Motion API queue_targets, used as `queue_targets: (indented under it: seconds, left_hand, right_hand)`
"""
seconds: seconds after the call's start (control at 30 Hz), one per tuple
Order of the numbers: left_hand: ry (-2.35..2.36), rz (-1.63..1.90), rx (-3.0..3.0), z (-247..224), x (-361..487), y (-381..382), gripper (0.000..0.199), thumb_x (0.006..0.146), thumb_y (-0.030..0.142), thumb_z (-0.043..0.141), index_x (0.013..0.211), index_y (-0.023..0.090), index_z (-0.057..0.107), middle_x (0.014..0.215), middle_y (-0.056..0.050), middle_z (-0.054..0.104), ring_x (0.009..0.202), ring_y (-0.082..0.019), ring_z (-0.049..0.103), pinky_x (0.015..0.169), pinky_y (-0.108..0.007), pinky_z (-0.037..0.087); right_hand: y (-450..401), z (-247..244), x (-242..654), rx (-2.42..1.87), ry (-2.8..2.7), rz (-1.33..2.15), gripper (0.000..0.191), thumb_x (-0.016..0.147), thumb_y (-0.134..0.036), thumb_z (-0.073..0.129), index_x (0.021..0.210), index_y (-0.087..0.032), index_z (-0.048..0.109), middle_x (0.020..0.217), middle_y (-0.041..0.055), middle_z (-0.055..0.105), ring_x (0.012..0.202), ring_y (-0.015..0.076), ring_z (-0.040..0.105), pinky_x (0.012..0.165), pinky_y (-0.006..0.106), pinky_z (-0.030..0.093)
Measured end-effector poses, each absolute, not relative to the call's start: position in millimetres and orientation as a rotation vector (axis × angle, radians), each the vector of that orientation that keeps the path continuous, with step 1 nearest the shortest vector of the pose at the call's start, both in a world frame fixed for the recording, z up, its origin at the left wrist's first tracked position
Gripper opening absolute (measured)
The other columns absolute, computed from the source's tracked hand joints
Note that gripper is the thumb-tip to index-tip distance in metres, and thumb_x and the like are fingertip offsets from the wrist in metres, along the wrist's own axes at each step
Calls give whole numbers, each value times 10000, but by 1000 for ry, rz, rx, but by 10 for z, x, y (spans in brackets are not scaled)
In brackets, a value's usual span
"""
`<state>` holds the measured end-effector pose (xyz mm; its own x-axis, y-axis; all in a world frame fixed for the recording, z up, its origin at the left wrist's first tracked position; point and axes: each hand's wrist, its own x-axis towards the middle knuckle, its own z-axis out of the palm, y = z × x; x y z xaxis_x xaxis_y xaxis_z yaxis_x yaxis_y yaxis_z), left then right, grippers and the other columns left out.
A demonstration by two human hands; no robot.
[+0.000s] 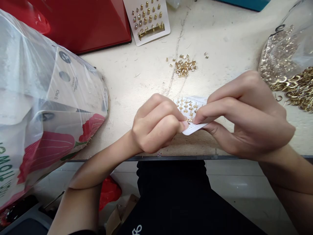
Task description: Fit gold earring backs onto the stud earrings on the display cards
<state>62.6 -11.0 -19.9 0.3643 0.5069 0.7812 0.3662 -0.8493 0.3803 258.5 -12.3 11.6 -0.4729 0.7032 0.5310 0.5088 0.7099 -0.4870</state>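
Can see a glossy red box point(90, 23) at the upper left of the cream worktop point(137, 81), and a flat-sided teal object point(246, 2) farther right. Below, can make out a crumpled red plastic bag point(110, 189) near what may be a brown cardboard box point(127, 205), above pale floor tiles point(232, 186).

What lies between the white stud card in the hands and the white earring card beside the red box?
A loose pile of small gold metal pieces, with some strays, on the pale tabletop, seen in the head view.

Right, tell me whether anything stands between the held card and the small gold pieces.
Nothing visible: only tabletop separates the white card from the gold pile. The left hand and right hand both touch the card.
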Motion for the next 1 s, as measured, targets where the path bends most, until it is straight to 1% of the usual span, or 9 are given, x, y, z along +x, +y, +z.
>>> queue_targets:
  seconds: [0.07, 0.13, 0.27, 0.4, 0.53, 0.7, 0.8, 0.87, 1.0]
  left_hand:
    - [824, 1327, 2567, -166, 594, -65, 209, 894, 103, 612, 768, 209, 484, 768, 13, 650, 739, -113, 607, 681, -265, 591]
    - [797, 1323, 2617, -163, 582, -4, 192, 901, 120, 606, 768, 204, 495, 781, 17, 661, 766, -108, 652, 707, -248, 605]
    - [505, 1685, 2619, -227, 607, 79, 251, 883, 210, 651, 688, 203, 494, 733, 20, 657, 668, -93, 657, 606, -197, 563]
    - [739, 1379, 2453, -270, 599, 61, 185, 907, 194, 633, 764, 219, 518, 800, 21, 691, 756, -122, 673, 714, -251, 570]
    - [572, 1319, 2240, -268, 588, 99, 252, 929, 306, 623, 697, 239, 552, 695, 26, 663, 677, -128, 658, 614, -261, 536]
    - [531, 1558, 2335, -210, 610, 144, 260, 785, 159, 768, 636, 208, 560, 705, 41, 689, 631, -89, 625, 550, -190, 522]
    - [548, 1544, 2314, -212, 603, 107, 262, 751, 105, 770, 608, 204, 575, 724, 38, 704, 636, -98, 636, 577, -201, 552]
    - [646, 1386, 2082, -244, 590, 60, 283, 778, 178, 777, 577, 213, 581, 676, 24, 680, 628, -127, 651, 613, -259, 591]
    - [964, 1103, 1578, -316, 557, -48, 416, 781, 489, 783, 559, 217, 560, 593, -5, 596, 681, -194, 681, 717, -415, 640]
  right_hand:
    - [-104, 133, 2624, -910, -2208, 345, 153, 870, -85, 669, 848, -231, 630, 766, 15, 524, 668, 132, 478, 644, 325, 437]
    - [-101, 146, 2654, -892, -2253, 377, 128, 870, -123, 691, 879, -242, 641, 751, 18, 511, 659, 141, 472, 633, 325, 425]
    - [-145, 166, 2632, -1035, -2164, 464, 96, 929, -216, 641, 842, -251, 621, 729, 28, 485, 667, 165, 456, 643, 338, 406]
    - [-148, 160, 2575, -985, -2118, 427, 165, 884, -100, 660, 787, -227, 622, 740, 21, 529, 664, 135, 463, 631, 308, 416]
    - [-91, 118, 2593, -881, -2111, 399, 130, 880, -142, 662, 781, -221, 636, 787, 21, 595, 692, 136, 522, 658, 325, 451]
    - [-79, 114, 2626, -900, -2147, 427, 85, 869, -148, 617, 827, -215, 648, 805, 56, 570, 739, 183, 558, 699, 381, 459]
    - [-91, 133, 2617, -915, -2160, 478, 75, 857, -138, 614, 845, -207, 641, 821, 60, 557, 776, 190, 556, 731, 381, 453]
    - [-98, 143, 2613, -923, -2152, 508, 50, 857, -151, 625, 846, -198, 639, 828, 63, 556, 793, 188, 553, 745, 375, 449]
    - [-124, 149, 2618, -956, -2141, 569, 31, 870, -171, 635, 849, -187, 652, 839, 68, 583, 785, 182, 558, 748, 371, 432]
